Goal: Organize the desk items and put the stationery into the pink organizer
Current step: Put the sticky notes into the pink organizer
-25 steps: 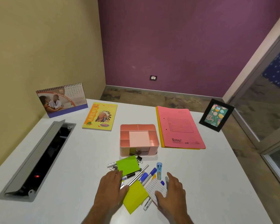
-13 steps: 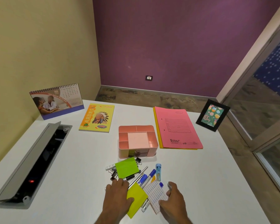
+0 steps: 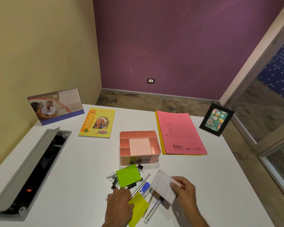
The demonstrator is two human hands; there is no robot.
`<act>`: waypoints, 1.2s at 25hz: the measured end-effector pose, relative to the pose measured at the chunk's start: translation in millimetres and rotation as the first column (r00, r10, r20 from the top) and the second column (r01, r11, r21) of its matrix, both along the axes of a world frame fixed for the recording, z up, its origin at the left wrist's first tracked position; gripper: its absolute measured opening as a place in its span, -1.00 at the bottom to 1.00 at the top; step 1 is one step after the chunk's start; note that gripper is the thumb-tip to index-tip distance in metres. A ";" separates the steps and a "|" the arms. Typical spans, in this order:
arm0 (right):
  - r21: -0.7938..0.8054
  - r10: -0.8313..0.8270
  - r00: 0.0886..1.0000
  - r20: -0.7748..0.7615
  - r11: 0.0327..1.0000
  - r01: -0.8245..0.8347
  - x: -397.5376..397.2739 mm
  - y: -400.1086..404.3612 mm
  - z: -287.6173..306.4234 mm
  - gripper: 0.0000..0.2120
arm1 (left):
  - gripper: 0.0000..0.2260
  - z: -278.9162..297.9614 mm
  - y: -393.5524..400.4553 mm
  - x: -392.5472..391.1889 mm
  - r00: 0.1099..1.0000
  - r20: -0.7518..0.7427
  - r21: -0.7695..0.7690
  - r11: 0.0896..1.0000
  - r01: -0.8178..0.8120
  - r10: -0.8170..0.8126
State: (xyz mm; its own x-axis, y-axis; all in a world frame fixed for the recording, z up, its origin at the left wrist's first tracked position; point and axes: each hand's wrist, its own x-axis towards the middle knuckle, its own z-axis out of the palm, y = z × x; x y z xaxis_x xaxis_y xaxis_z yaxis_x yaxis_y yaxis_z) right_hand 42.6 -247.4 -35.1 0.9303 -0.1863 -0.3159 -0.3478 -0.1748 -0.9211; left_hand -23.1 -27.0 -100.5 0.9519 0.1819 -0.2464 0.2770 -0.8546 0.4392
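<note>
Head view: right hand [image 3: 184, 188], fingers pinched on a lined white pad [image 3: 162, 185], holds it above the pen pile. Left hand [image 3: 120, 203] lies flat on a yellow sticky pad [image 3: 138, 208]. Pink organizer [image 3: 139, 147] sits just beyond; best keep the pad level and lower it squarely in.
</note>
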 end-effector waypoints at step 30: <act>-0.344 0.340 0.906 0.250 0.906 -0.245 144.4 59.1 18.3 -0.89 | -0.86 54.7 12.4 78.8 0.873 0.143 -0.720 0.654 -0.230 0.465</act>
State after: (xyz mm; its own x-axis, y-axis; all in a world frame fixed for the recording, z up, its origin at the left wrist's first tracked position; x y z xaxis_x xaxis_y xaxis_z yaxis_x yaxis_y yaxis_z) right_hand 187.0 -188.3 -16.8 0.9976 0.0687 0.0113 0.0447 -0.5075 -0.8605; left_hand 55.7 -14.6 -45.8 0.8953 0.4150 -0.1618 0.2504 -0.1684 0.9534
